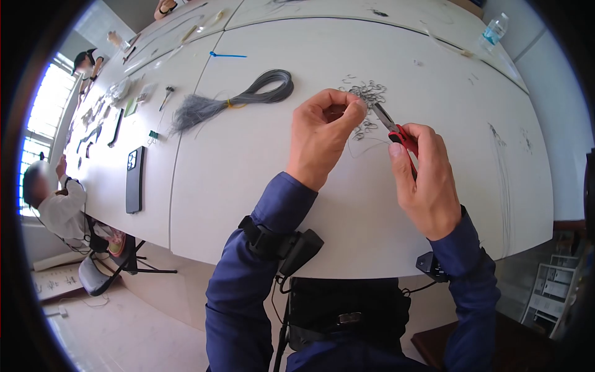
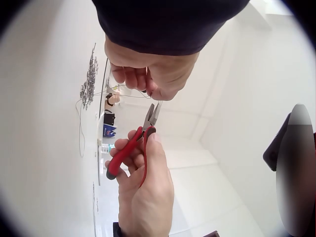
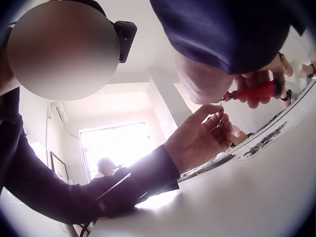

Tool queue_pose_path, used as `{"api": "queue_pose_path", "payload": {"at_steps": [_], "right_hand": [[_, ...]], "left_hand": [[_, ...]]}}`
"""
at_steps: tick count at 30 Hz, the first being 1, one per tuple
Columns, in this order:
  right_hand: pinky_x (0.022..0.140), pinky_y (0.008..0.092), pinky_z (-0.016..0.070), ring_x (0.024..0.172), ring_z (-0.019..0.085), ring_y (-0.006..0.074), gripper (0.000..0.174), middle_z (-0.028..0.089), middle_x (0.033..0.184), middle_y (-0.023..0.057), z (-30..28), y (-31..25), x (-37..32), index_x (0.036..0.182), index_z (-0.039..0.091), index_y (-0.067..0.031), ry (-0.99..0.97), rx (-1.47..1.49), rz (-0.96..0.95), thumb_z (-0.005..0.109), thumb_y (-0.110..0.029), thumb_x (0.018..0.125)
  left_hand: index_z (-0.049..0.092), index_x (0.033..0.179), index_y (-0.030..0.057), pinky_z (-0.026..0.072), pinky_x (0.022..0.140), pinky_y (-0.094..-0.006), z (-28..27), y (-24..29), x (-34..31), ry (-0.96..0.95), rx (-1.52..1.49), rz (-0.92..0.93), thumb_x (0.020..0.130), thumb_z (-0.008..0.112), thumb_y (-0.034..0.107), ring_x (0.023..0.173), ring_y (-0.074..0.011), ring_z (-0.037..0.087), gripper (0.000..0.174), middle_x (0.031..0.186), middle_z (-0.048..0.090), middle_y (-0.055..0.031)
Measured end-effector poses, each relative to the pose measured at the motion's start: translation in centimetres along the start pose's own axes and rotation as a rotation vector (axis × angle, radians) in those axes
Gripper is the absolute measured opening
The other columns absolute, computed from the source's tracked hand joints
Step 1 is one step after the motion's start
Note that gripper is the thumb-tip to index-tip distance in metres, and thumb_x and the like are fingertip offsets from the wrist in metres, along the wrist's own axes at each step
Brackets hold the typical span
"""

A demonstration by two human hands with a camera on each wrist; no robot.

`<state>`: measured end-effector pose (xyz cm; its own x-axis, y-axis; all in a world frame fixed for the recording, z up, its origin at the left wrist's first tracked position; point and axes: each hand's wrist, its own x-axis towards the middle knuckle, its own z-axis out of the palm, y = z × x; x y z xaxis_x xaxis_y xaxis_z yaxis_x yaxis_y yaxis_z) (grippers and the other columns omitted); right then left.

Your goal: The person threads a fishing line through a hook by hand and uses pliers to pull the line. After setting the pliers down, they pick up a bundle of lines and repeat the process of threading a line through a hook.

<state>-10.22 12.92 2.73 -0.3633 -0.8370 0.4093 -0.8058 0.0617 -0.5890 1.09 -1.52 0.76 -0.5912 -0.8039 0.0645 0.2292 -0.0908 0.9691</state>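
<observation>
My left hand (image 1: 322,139) is raised over the white table, thumb and fingertips pinching a thin grey wire (image 2: 131,96). One loose length of it trails down beside the hand. In my right hand (image 1: 429,183) I grip small pliers (image 1: 404,137) with red handles and metal jaws. The jaws point toward the left fingertips and stand slightly apart in the left wrist view. Just beyond both hands lies a pile of small bent wire pieces (image 1: 372,92), partly hidden behind the left hand.
A looped bundle of grey wire (image 1: 269,90) tied with a yellow band lies left of the pile. Farther left are a black phone (image 1: 134,180) and small tools. A blue tie (image 1: 228,56) and a plastic bottle (image 1: 494,32) are toward the back. Other people sit around the table.
</observation>
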Motion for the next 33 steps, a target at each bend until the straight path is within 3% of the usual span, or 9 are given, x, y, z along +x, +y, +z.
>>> {"api": "queue_pose_path", "payload": {"at_steps": [7, 13, 22, 28, 30, 33], "right_hand": [[0.082, 0.0434, 0.0485, 0.091, 0.057, 0.0329, 0.027, 0.061, 0.099, 0.0190, 0.3, -0.2, 0.2, 0.114, 0.051, 0.0016, 0.010, 0.024, 0.022, 0.060, -0.020, 0.099], [0.074, 0.0421, 0.0521, 0.079, 0.064, 0.0335, 0.021, 0.063, 0.090, 0.0190, -0.2, -0.8, 0.3, 0.111, 0.051, 0.0010, -0.037, 0.113, 0.116, 0.059, -0.014, 0.099], [0.069, 0.0369, 0.0522, 0.070, 0.064, 0.0306, 0.017, 0.065, 0.084, 0.0176, -0.5, -0.6, 0.1, 0.108, 0.054, 0.0010, 0.010, 0.148, 0.167, 0.058, -0.013, 0.100], [0.065, 0.0325, 0.0483, 0.066, 0.055, 0.0189, 0.020, 0.061, 0.076, 0.0121, -3.1, 1.8, 0.1, 0.106, 0.059, 0.0001, 0.141, 0.006, 0.214, 0.056, -0.020, 0.103], [0.059, 0.0273, 0.0405, 0.064, 0.045, 0.0117, 0.025, 0.052, 0.073, 0.0038, -4.7, 3.8, -0.1, 0.106, 0.060, -0.0013, 0.208, -0.047, 0.213, 0.053, -0.025, 0.105], [0.060, 0.0245, 0.0377, 0.066, 0.043, 0.0084, 0.030, 0.051, 0.076, -0.0008, -8.1, 7.8, -0.5, 0.106, 0.061, -0.0018, 0.311, -0.003, 0.258, 0.053, -0.031, 0.106]], "left_hand": [[0.067, 0.096, -0.0005, 0.0447, 0.080, -0.0237, 0.1, 0.0, 0.0, 0.003, -0.006, -0.029, 0.092, 0.071, 0.012, 0.085, -0.0076, 0.055, 0.014, 0.090, 0.064, -0.0002], [0.067, 0.094, -0.0006, 0.0447, 0.080, -0.0242, 0.0, 0.0, 0.0, -0.021, -0.045, -0.041, 0.092, 0.070, 0.012, 0.084, -0.0081, 0.056, 0.013, 0.089, 0.064, -0.0006], [0.065, 0.088, 0.0005, 0.0439, 0.079, -0.0250, 0.1, -0.2, 0.1, 0.017, -0.011, -0.094, 0.087, 0.066, 0.007, 0.081, -0.0097, 0.054, 0.007, 0.086, 0.063, -0.0020], [0.063, 0.083, 0.0034, 0.0429, 0.079, -0.0261, -0.5, -0.3, 0.5, 0.034, -0.041, -0.140, 0.088, 0.063, 0.010, 0.080, -0.0100, 0.053, 0.008, 0.083, 0.062, -0.0019], [0.064, 0.083, 0.0048, 0.0430, 0.080, -0.0274, -0.8, -0.5, 0.6, 0.015, -0.079, -0.134, 0.089, 0.063, 0.011, 0.081, -0.0105, 0.054, 0.009, 0.084, 0.062, -0.0016], [0.065, 0.084, 0.0066, 0.0430, 0.082, -0.0292, -1.2, -1.1, 0.7, -0.013, -0.205, -0.138, 0.091, 0.064, 0.014, 0.084, -0.0114, 0.056, 0.010, 0.085, 0.063, -0.0015]]}}
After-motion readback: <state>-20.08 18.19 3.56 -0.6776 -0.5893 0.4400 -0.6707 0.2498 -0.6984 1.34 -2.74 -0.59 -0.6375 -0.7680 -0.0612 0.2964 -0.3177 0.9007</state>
